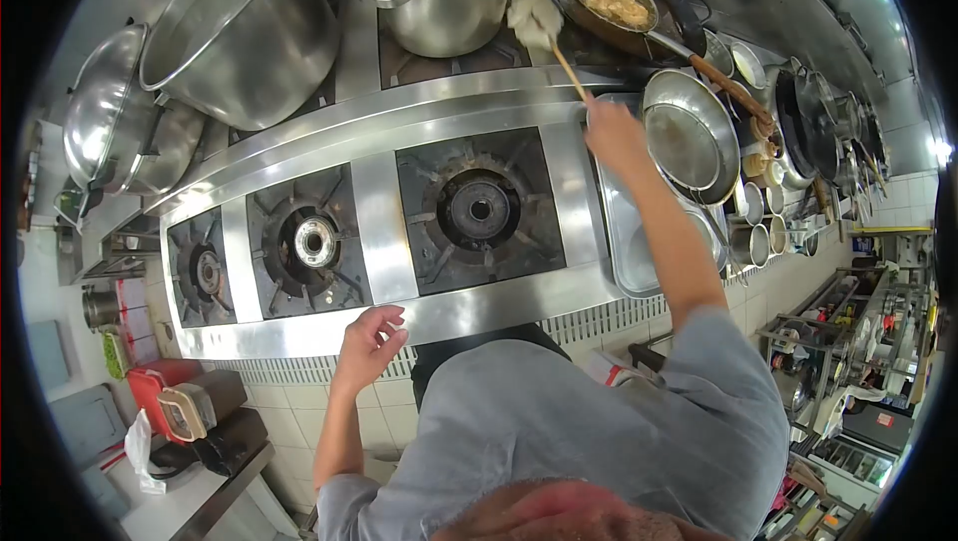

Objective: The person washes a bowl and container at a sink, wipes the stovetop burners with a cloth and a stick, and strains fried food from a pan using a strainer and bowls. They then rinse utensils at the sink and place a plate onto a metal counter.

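The person's head (559, 516) is nearest, then a grey shirt (599, 401). The right hand (611, 130) is closed around a wooden stick (569, 70); beyond that hand are its whitish head (534, 17) and a dark wok (676, 0). The left hand (369, 349), half-open, holds nothing, near the stove's (387, 242) front edge.

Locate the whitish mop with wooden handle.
The mop is right of top-centre in the head view, held by the right hand, its head between the tall steel pot and round black wok.
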`<state>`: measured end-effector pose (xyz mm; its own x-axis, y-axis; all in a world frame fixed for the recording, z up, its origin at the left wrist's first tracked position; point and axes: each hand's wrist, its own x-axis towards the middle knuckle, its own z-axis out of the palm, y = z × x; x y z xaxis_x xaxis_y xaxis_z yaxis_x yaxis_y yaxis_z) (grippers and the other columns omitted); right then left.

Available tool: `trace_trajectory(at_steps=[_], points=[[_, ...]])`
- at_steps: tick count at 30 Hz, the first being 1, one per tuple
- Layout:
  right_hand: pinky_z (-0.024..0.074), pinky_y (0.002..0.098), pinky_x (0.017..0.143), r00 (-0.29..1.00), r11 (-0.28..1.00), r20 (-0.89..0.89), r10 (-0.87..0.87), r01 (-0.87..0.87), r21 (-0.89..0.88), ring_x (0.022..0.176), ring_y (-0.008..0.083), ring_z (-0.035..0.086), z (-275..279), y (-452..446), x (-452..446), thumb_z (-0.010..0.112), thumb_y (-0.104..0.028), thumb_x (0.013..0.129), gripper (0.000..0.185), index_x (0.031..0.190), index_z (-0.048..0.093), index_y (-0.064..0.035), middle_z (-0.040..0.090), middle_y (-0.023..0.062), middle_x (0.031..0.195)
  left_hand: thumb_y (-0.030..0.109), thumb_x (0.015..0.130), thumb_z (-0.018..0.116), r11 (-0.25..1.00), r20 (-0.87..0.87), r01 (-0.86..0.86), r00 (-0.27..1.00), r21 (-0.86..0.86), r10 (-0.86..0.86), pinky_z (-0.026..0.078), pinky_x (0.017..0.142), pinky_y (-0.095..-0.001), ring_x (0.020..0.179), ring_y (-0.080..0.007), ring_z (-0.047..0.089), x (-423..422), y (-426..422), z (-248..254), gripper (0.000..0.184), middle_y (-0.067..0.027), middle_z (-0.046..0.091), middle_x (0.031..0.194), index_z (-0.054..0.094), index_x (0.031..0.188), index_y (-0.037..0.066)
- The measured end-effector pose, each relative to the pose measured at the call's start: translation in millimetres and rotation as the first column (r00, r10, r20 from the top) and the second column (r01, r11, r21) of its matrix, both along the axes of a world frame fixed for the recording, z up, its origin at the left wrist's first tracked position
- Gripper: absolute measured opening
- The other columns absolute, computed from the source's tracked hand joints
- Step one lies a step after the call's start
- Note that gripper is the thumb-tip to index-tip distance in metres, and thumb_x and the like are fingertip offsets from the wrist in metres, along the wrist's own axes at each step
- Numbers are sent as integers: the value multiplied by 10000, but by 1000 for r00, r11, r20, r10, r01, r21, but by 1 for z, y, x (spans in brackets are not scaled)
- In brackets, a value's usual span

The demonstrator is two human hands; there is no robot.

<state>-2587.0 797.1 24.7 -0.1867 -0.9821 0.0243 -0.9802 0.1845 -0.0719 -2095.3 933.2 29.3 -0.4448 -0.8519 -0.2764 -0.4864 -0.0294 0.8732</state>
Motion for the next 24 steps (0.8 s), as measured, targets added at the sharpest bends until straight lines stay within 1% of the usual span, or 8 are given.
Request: trace_trajectory(at_steps=[1,4,9,10,12,15,19,24], points=[[525,524,865,996,994,81,-48,56,-91,1071,421,622,-12,-47,-9,514,-142,874,365,1219,599,-56,672,218,1082,88,852,710,1000,0,15,1000,-13,-15,489,599,-255,735,-126,627,-4,-2,5,309,-93,669,963,635,1140,4],[515,510,906,951,978,233,-204,209,4,1066,429,635,15,-127,1,501,-158,888,266,1029,681,-23,671,239,1115,81,850,710,1000,10,9,1000,-9,-8,490,611,-251,749,-129,634,-3,5,16,313,-97,666,975,635,1145,8],[517,515,888,984,993,133,-116,113,25,1065,414,630,-24,-39,-14,516,-157,868,382,1224,614,-57,663,227,1119,57,842,710,993,17,-108,994,45,107,486,627,-261,755,-119,617,31,37,5,324,-78,672,972,633,1154,18],[514,541,837,996,994,91,-2,11,-104,989,437,625,-11,20,3,542,-112,836,441,1274,569,-68,653,219,1054,56,841,710,988,9,-140,990,59,139,483,629,-261,754,-117,613,40,45,-1,325,-73,673,969,633,1155,19],[531,517,783,995,996,-84,-58,64,62,892,410,640,5,113,27,548,-107,862,501,1363,530,-105,665,187,1018,51,842,706,980,-4,-175,984,92,176,477,636,-251,754,-109,606,51,56,-10,329,-66,677,961,631,1161,25],[533,510,766,993,973,13,-121,116,198,882,388,644,23,157,40,540,-102,866,517,1382,521,-113,672,164,1005,48,845,702,973,-25,-196,979,122,201,477,638,-248,762,-110,606,54,58,-10,326,-67,678,962,631,1162,25],[529,516,854,998,996,-41,-50,52,74,984,416,654,20,54,16,571,-108,827,540,1365,521,-105,673,214,1047,50,850,700,995,-59,-86,994,55,89,486,640,-254,777,-117,618,31,34,6,316,-70,677,973,633,1157,18],[505,527,926,961,980,203,-191,197,-11,1093,415,634,6,-120,-1,537,-177,871,284,1055,666,-4,666,253,1132,32,854,676,1000,-30,17,999,7,-16,486,660,-250,766,-102,615,12,23,32,311,-74,680,976,617,1158,5]])
